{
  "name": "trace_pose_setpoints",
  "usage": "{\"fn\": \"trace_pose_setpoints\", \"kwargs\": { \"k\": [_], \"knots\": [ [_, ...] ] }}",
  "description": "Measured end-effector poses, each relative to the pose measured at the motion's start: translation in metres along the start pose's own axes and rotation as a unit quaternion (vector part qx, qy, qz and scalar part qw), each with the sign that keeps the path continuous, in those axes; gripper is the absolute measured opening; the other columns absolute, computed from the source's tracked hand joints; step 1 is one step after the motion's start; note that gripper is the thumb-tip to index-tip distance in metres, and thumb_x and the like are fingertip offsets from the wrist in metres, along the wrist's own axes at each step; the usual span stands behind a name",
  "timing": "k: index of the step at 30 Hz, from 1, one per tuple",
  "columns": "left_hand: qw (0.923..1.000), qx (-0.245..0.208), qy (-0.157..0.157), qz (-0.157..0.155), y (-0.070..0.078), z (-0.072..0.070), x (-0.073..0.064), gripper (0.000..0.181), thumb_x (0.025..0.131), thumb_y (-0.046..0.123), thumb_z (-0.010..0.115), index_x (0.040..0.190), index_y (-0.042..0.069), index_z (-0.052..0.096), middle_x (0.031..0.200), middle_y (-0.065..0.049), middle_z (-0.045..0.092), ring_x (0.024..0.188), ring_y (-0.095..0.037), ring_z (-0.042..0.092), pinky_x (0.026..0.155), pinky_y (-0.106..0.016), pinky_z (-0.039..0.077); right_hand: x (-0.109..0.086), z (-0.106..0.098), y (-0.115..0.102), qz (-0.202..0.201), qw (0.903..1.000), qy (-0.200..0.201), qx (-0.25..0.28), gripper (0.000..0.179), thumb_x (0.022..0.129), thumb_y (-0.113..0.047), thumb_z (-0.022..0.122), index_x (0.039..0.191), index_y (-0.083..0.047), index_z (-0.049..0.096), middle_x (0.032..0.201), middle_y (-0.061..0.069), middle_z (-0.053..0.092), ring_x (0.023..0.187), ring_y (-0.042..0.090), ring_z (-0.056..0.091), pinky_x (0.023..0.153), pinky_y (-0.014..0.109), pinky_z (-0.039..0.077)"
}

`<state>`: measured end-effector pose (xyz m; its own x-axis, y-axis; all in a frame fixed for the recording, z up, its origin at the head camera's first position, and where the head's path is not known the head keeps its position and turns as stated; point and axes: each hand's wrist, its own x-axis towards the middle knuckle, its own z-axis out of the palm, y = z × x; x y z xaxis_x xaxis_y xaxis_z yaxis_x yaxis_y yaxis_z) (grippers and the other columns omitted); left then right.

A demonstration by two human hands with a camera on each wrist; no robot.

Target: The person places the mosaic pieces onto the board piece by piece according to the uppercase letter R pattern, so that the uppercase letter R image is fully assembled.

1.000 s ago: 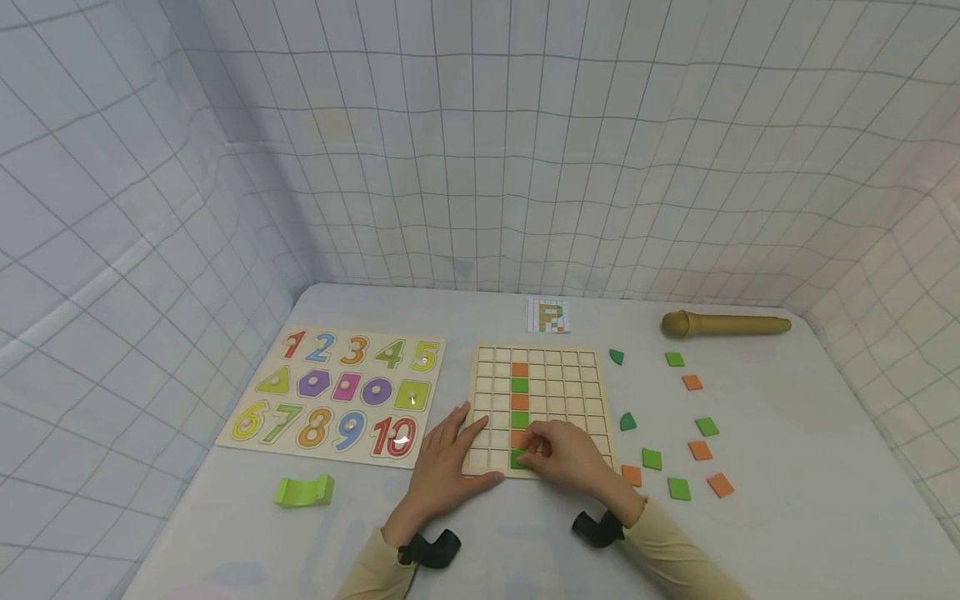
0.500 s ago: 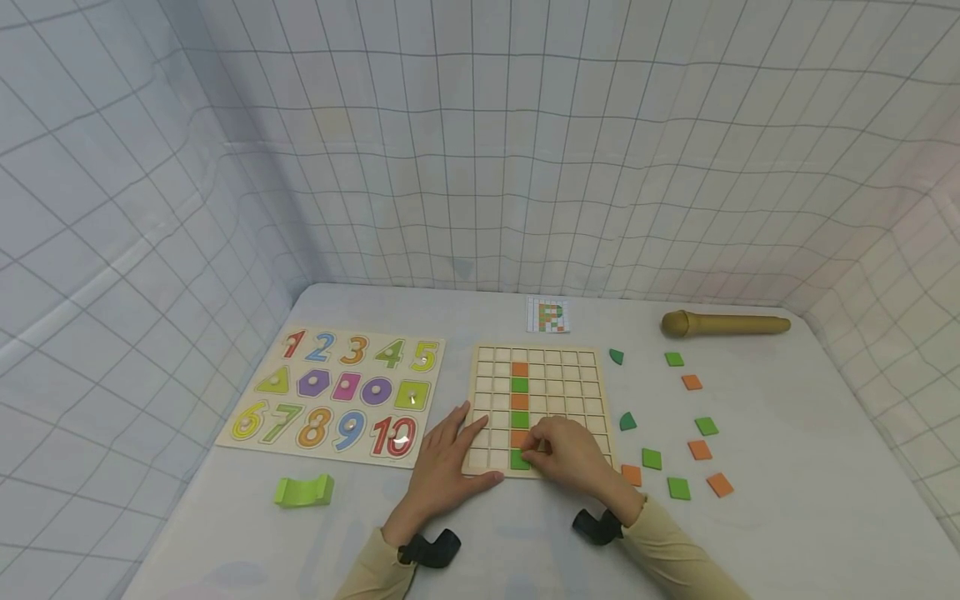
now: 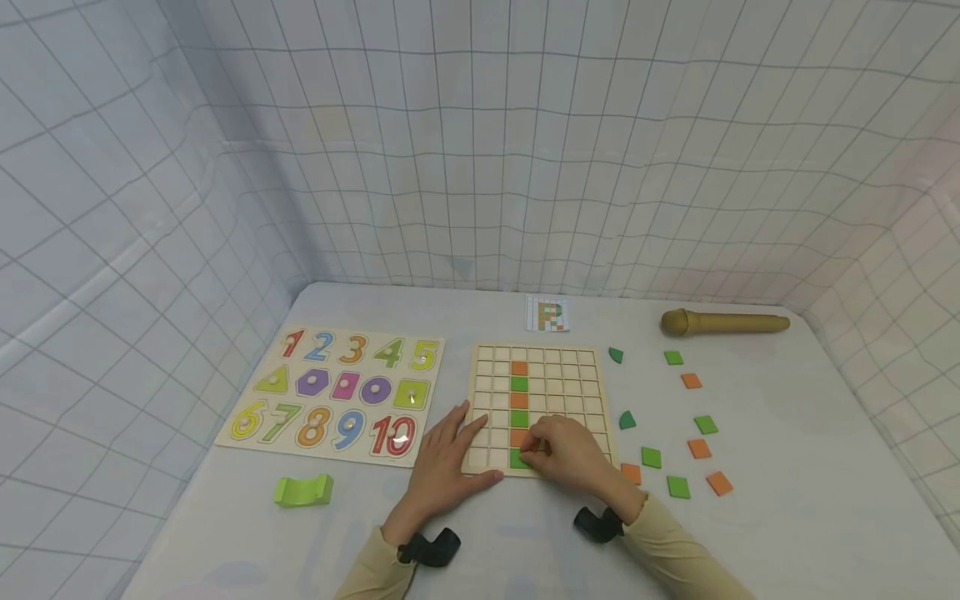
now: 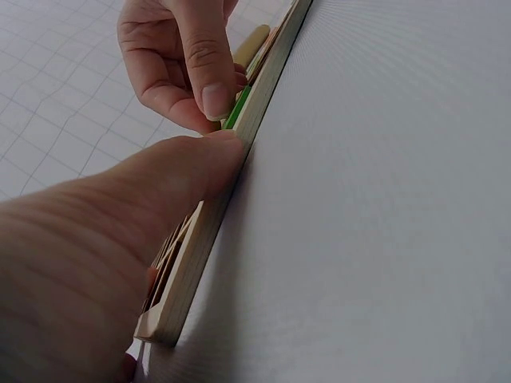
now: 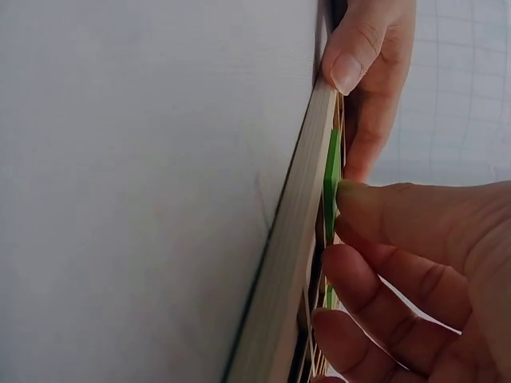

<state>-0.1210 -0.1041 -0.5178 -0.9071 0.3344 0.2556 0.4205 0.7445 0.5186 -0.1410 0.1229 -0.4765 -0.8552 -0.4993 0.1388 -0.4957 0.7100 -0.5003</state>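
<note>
Edge of green square tile (image 3: 517,459) hidden, pinched by right hand (image 3: 572,454) toward seven o'clock on pale wooden grid (image 3: 571,372). Sides aligned twelve-to-six; left hand (image 3: 448,463) spread.

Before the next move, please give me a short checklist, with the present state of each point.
1. Left hand on the grid board: ok, at the left near corner.
2. Right hand clear of the nearest green tile: not ok, it touches the tile.
3. That tile lying fully flat: cannot tell, partly hidden.
4. Picture card uncovered: ok, it lies beyond the board.
5. Loose green tiles and loose orange tiles available: ok, both lie right of the board.
</note>
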Motion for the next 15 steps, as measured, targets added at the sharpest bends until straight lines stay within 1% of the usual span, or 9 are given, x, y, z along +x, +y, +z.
{"fn": "trace_pose_setpoints", "kwargs": {
  "k": [6, 10, 12, 15],
  "knots": [
    [1.0000, 0.000, -0.005, -0.003, 0.001, -0.001, 0.000, 0.077, 0.077, 0.055, 0.070, 0.139, 0.014, 0.049, 0.150, -0.013, 0.029, 0.137, -0.031, 0.025, 0.106, -0.052, 0.022, 0.001, -0.002, 0.002, -0.007, 0.9997, -0.023, 0.004, 0.009, 0.081, -0.023, 0.076, 0.079, -0.022, 0.067, 0.069, -0.017, 0.052, 0.062, 0.003, 0.046, 0.056, 0.023, 0.041],
    [1.0000, -0.002, -0.004, -0.005, 0.001, -0.001, 0.000, 0.078, 0.076, 0.055, 0.071, 0.139, 0.014, 0.049, 0.150, -0.014, 0.029, 0.136, -0.032, 0.026, 0.106, -0.052, 0.022, 0.001, -0.004, 0.005, -0.019, 0.9992, -0.033, 0.006, 0.008, 0.082, -0.024, 0.075, 0.082, -0.022, 0.067, 0.071, -0.017, 0.052, 0.064, 0.003, 0.047, 0.057, 0.022, 0.042],
    [1.0000, -0.002, -0.004, -0.005, 0.000, -0.001, 0.000, 0.078, 0.076, 0.055, 0.071, 0.139, 0.014, 0.049, 0.151, -0.014, 0.029, 0.136, -0.032, 0.026, 0.106, -0.053, 0.022, 0.000, -0.006, 0.006, -0.024, 0.9991, -0.034, 0.011, 0.007, 0.083, -0.024, 0.074, 0.084, -0.022, 0.067, 0.073, -0.018, 0.053, 0.066, 0.003, 0.048, 0.059, 0.022, 0.043],
    [1.0000, 0.001, -0.006, -0.004, -0.001, 0.000, 0.000, 0.079, 0.076, 0.055, 0.070, 0.140, 0.014, 0.048, 0.151, -0.013, 0.028, 0.137, -0.031, 0.025, 0.106, -0.052, 0.022, -0.001, -0.012, 0.011, -0.018, 0.9995, -0.023, 0.010, 0.005, 0.085, -0.026, 0.072, 0.086, -0.023, 0.068, 0.076, -0.019, 0.053, 0.069, 0.002, 0.049, 0.062, 0.023, 0.044]
  ]
}}
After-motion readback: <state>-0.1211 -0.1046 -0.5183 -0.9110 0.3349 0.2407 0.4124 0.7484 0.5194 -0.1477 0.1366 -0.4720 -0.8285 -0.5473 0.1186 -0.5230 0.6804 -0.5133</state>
